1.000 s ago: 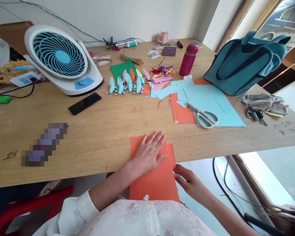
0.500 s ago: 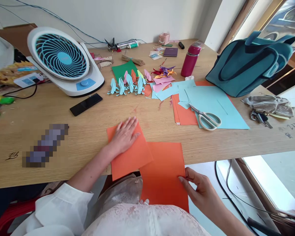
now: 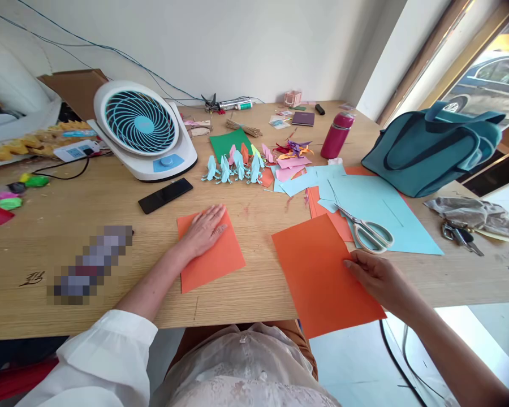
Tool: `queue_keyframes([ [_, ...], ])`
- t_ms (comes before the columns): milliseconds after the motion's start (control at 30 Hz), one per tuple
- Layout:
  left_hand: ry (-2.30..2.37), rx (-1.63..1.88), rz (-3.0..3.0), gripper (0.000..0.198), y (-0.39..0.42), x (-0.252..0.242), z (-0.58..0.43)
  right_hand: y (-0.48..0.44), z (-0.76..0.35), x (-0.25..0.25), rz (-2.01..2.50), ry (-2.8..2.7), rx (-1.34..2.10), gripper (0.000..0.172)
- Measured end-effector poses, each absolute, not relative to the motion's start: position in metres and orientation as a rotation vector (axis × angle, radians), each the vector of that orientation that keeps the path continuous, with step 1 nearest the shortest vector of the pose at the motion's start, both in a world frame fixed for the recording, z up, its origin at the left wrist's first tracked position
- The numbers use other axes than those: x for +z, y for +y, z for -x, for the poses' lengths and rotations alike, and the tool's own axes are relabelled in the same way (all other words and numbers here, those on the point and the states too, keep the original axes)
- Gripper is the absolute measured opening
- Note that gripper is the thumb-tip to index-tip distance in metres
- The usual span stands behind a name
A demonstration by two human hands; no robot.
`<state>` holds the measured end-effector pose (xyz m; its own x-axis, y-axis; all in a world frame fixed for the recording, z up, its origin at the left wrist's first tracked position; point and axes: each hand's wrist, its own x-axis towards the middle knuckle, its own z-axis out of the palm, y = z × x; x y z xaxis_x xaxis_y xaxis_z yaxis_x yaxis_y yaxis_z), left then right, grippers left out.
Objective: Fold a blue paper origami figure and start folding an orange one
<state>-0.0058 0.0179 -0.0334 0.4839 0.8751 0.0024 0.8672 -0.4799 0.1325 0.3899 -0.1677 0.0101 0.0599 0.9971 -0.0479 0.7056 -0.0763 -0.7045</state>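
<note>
My left hand point(image 3: 206, 232) lies flat, fingers stretched, on a square sheet of orange paper point(image 3: 220, 260) near the table's front edge. Pinched at its right edge, a larger sheet of orange paper point(image 3: 322, 277) is in my right hand point(image 3: 371, 274); its lower part reaches past the table edge. White-handled scissors point(image 3: 371, 234) rest just beyond that sheet, on light blue paper point(image 3: 390, 209). Between them and my right hand there is a small gap. More orange paper point(image 3: 343, 226) shows partly under the blue sheets.
A fan point(image 3: 152, 130) and a black phone point(image 3: 165, 195) sit at the left. Folded paper figures point(image 3: 237, 167) stand in the middle, before green paper point(image 3: 229, 141). A magenta bottle point(image 3: 337, 135), a teal bag point(image 3: 432, 150) and keys point(image 3: 462, 237) are at the right.
My right hand has carried the larger orange sheet up and to the right, apart from the square one. The left hand stays flat on its sheet; the whole view has shifted somewhat.
</note>
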Motion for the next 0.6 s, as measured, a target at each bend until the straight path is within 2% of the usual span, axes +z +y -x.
queue_keyframes([
  [167,1.580,0.081,-2.631,0.064,-0.005,-0.037,0.008,-0.152,-0.417,-0.007,2.111,-1.811,0.444,0.022],
  [433,1.798,0.074,-2.530,0.064,0.024,-0.041,0.020,-0.104,-0.403,0.005,1.975,-1.809,0.365,0.028],
  [600,1.733,0.282,-2.504,0.058,0.049,-0.023,0.011,-0.046,-0.368,0.024,1.818,-1.830,0.554,0.033],
])
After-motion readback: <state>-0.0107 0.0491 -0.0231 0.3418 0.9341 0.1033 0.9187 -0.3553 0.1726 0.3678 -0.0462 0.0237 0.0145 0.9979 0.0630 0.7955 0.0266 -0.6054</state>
